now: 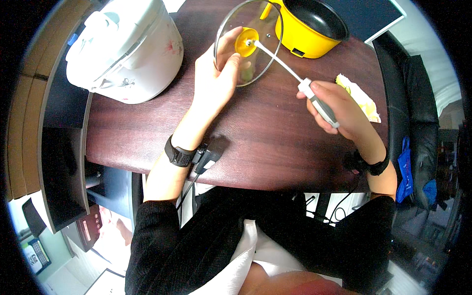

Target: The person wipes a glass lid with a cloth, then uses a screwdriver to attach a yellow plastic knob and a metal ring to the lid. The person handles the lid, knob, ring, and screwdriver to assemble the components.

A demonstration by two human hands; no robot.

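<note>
My left hand (219, 73) holds a round glass pot lid (253, 69) on edge, its fingers around the yellow knob (244, 45) at the centre. My right hand (339, 105) is closed around the grey and white handle of a screwdriver (317, 101). The screwdriver's pale shaft slants up to the left, and its tip meets the metal fitting in the middle of the knob. Just behind the lid stands a yellow electric pot (309, 37) with a black inside.
A white rice cooker (135, 59) with flower prints stands at the left of the brown table (275, 152). A crumpled white and yellow cloth (363, 101) lies near the right edge. A black chair (420, 93) is beyond that edge, with a dark flat panel (361, 14) at the back right.
</note>
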